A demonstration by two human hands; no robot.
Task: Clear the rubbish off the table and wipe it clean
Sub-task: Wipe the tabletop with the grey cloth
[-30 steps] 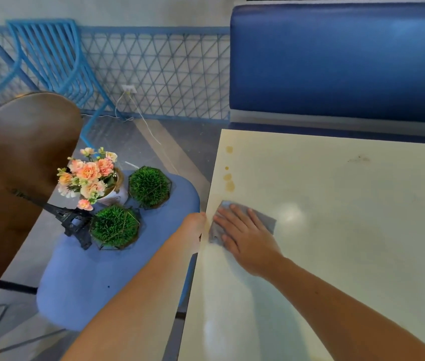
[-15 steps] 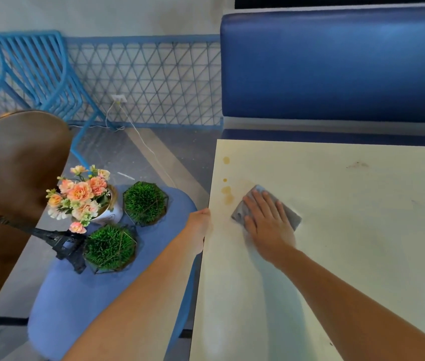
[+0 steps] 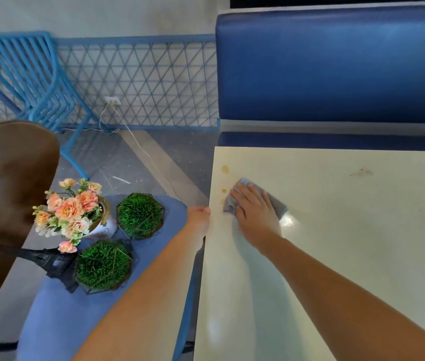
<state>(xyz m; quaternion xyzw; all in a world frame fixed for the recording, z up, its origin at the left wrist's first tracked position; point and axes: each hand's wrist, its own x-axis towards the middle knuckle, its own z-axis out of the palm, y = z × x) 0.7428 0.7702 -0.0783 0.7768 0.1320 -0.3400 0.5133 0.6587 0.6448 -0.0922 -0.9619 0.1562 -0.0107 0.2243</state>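
Right hand (image 3: 254, 213) lies flat on grey cloth (image 3: 276, 204), fingers straight and slightly apart, pressing it to the worktop (image 3: 349, 243) near the left edge toward the far-left corner. Yellow-brown spots (image 3: 225, 169) sit just beside the cloth along that edge. Left hand (image 3: 199, 217) rests at the left edge; its fingers' state cannot be told.

Bright, even daylight, white glare patch on the glossy bench (image 3: 288, 220) beside the cloth (image 3: 275, 204), soft arm shadows across it, wide-angle bending at the edges, slight overall softness
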